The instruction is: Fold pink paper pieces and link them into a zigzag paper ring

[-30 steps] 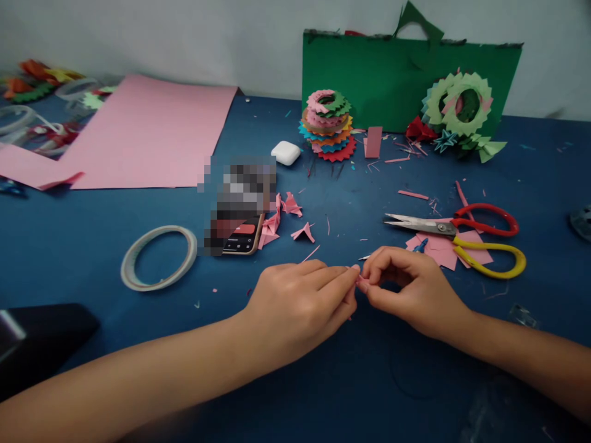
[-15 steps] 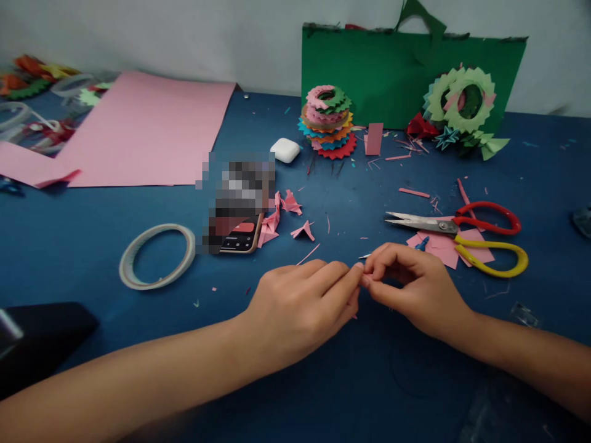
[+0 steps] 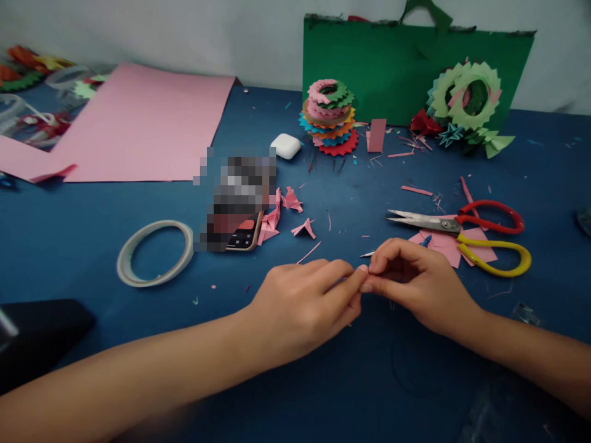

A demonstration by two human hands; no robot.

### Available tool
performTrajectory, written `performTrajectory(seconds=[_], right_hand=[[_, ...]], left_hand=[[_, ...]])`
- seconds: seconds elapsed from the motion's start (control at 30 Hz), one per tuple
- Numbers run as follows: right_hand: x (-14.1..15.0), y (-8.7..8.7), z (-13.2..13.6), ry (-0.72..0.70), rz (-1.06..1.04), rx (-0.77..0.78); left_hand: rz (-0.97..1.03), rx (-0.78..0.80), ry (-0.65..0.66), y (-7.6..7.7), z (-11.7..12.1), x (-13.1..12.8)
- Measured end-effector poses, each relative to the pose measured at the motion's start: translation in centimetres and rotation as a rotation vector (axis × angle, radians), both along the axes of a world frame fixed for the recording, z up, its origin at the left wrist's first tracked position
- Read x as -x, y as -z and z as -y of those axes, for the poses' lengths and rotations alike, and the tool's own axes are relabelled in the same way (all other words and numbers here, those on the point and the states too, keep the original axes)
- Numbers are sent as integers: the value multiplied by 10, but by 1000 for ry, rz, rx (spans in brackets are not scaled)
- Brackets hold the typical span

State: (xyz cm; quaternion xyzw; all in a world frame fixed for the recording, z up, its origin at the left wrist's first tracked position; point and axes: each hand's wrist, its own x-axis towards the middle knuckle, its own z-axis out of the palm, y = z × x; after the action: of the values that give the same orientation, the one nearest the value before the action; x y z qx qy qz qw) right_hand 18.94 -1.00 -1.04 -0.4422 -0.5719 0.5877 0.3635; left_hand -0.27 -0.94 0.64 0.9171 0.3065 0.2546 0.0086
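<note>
My left hand (image 3: 305, 307) and my right hand (image 3: 415, 286) meet fingertip to fingertip low over the blue table (image 3: 323, 381). Both are closed in a pinch on a small pink paper piece that the fingers almost wholly hide. Just beyond my right hand lie red-and-yellow-handled scissors (image 3: 462, 237) on pink paper squares (image 3: 438, 245). Small folded pink pieces (image 3: 277, 218) lie beyond my left hand, beside a phone (image 3: 242, 234).
A tape ring (image 3: 154, 252) lies at the left, with a large pink sheet (image 3: 138, 129) behind it. At the back are a white earbud case (image 3: 285, 146), a stack of coloured paper rings (image 3: 330, 117), a green card (image 3: 397, 67) and a green paper wreath (image 3: 468, 92). A black object (image 3: 37, 332) sits at the lower left.
The fingertips have closed tighter together, so the pink piece shows less. Both hands have stayed almost in place, and the view has shifted slightly.
</note>
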Motion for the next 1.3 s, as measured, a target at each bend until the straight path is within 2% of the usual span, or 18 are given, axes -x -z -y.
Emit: performTrajectory(seconds=[0.1,0.2,0.4,0.57,0.63,0.7,0.8,0.87,0.9,1.0,1.13,1.3], right_hand=[[-2,-4,-3,23,-34,48],[-5,-9,-5,17,36,73],[-9,-10,-3,-1,157,71],[-8,-4,-5,-97,115,143],[-8,-4,-6,-110,107,113],[-9,-6,-6,-72,146,-63],[-13,-13,-4,-21,223,-608],[-17,-17,-4,-74,277,-931],[-19,-18,-4,-112,318,-1035],[-25,-17,-5,-204,450,-1195],[-29,-13,-5,-296,488,-1383],[-31,-21,5,-360,623,-1369]], left_hand=[[117,93,-56,-2,-3,0],[172,60,-71,-5,-6,1],[93,-59,13,-2,-6,5],[41,-119,73,1,-5,5],[51,-105,77,1,-6,4],[131,-21,54,1,-8,4],[375,178,57,-1,-12,4],[441,250,117,-3,-14,6],[427,255,155,-4,-15,7],[342,169,243,-5,-17,11],[228,10,300,-5,-16,15],[162,-10,279,-4,-8,16]])
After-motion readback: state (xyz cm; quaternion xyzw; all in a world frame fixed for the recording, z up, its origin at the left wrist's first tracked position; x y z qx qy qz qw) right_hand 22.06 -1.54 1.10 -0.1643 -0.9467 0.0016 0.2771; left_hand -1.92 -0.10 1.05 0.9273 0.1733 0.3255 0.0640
